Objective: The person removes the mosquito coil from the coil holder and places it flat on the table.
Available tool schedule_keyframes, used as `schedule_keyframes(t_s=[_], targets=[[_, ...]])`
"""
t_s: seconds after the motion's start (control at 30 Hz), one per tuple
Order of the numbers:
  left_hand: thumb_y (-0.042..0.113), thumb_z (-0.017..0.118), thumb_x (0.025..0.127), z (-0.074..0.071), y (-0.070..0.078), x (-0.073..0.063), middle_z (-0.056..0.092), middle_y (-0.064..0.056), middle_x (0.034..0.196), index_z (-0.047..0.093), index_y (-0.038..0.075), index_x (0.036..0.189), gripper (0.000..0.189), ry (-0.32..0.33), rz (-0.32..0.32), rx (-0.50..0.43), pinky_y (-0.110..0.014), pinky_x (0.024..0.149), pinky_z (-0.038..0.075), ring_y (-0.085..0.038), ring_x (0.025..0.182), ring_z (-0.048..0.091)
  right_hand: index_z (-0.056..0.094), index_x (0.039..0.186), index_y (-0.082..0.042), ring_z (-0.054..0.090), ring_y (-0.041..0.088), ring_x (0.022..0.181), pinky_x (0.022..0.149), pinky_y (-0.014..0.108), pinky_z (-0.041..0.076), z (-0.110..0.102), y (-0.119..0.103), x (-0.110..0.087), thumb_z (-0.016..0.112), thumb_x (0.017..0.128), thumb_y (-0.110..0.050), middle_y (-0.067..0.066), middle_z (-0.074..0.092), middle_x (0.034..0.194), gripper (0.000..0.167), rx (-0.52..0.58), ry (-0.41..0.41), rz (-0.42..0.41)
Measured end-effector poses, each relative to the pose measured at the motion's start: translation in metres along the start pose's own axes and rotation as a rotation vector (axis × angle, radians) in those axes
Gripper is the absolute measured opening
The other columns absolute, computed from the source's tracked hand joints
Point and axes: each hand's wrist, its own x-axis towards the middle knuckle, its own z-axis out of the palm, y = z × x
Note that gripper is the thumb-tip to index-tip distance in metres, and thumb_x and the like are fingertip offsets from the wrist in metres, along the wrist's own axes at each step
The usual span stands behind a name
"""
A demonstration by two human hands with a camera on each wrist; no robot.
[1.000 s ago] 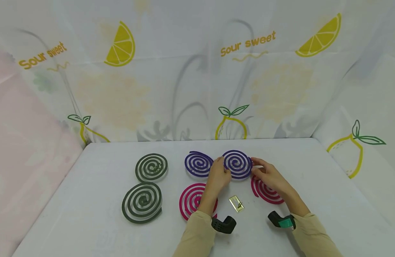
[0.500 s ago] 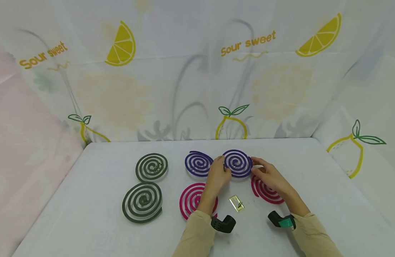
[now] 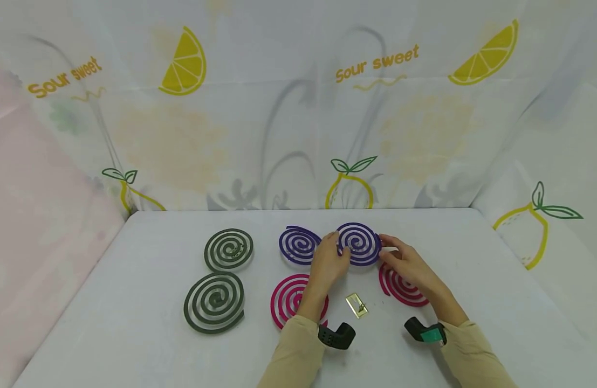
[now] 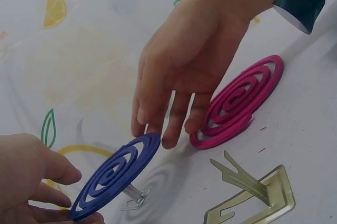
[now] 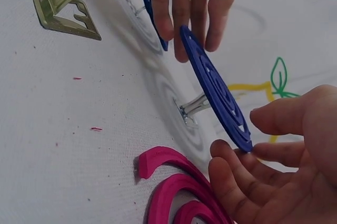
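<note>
A blue mosquito coil [image 3: 355, 242] stands raised on a small metal stand [image 5: 190, 108] at the back of the table. My left hand [image 3: 329, 261] is at its left rim, fingertips touching the edge and the thumb apart from it in the left wrist view. At the opposite rim is my right hand [image 3: 409, 265], its fingers touching the edge and its thumb [image 5: 271, 116] off the coil. Neither hand closes round the coil. A second blue coil [image 3: 298, 245] lies just left of my left hand, which partly covers it.
Two green coils [image 3: 214, 302] are at the left. A pink coil [image 3: 289, 295] lies partly under my left forearm, another pink coil [image 3: 397, 285] under my right hand. Between the forearms lies a brass-coloured metal stand [image 3: 356, 305]. A printed cloth [image 3: 259, 108] hangs behind.
My left thumb has risen slightly at the coil's left rim. Both hands stay at the same blue coil, and the head view has tilted a little.
</note>
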Motion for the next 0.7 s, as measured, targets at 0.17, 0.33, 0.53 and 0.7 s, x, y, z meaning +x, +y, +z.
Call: schedule_keyframes(t_s=[0.17, 0.33, 0.53, 0.7], targets=[[0.015, 0.058, 0.085, 0.0, -0.0012, 0.0007, 0.058, -0.025, 0.121, 0.049, -0.006, 0.132, 0.052, 0.021, -0.009, -0.028, -0.048, 0.097, 0.044, -0.04, 0.112, 0.057, 0.026, 0.147, -0.004, 0.061, 0.025, 0.093, 0.077, 0.023, 0.053, -0.0012, -0.0014, -0.0007, 0.049, 0.098, -0.019, 0.027, 0.039, 0.137, 0.056, 0.048, 0.006, -0.017], [0.015, 0.057, 0.085, 0.0002, -0.003, 0.0026, 0.059, -0.024, 0.116, 0.051, -0.005, 0.131, 0.051, 0.024, -0.006, -0.055, -0.047, 0.095, 0.045, -0.039, 0.109, 0.058, 0.024, 0.147, -0.007, 0.06, 0.025, 0.092, 0.078, 0.024, 0.053, -0.0029, -0.0053, -0.0019, 0.049, 0.098, -0.018, 0.027, 0.037, 0.136, 0.056, 0.095, -0.002, -0.018], [0.016, 0.058, 0.086, -0.0004, -0.0048, 0.0029, 0.062, -0.021, 0.112, 0.057, 0.001, 0.128, 0.045, 0.012, -0.027, -0.064, -0.037, 0.08, 0.05, -0.025, 0.088, 0.061, 0.024, 0.148, -0.01, 0.059, 0.024, 0.093, 0.079, 0.025, 0.054, -0.0035, -0.0032, -0.0022, 0.05, 0.098, -0.018, 0.028, 0.038, 0.134, 0.057, 0.149, -0.017, -0.024], [0.016, 0.058, 0.085, -0.0007, -0.0064, 0.0058, 0.063, -0.017, 0.104, 0.058, 0.002, 0.127, 0.043, 0.007, -0.018, -0.105, -0.026, 0.067, 0.046, -0.015, 0.072, 0.056, 0.022, 0.149, -0.014, 0.061, 0.025, 0.091, 0.079, 0.029, 0.055, -0.0071, -0.0014, -0.0016, 0.049, 0.098, -0.017, 0.029, 0.044, 0.126, 0.058, 0.157, -0.007, -0.05]])
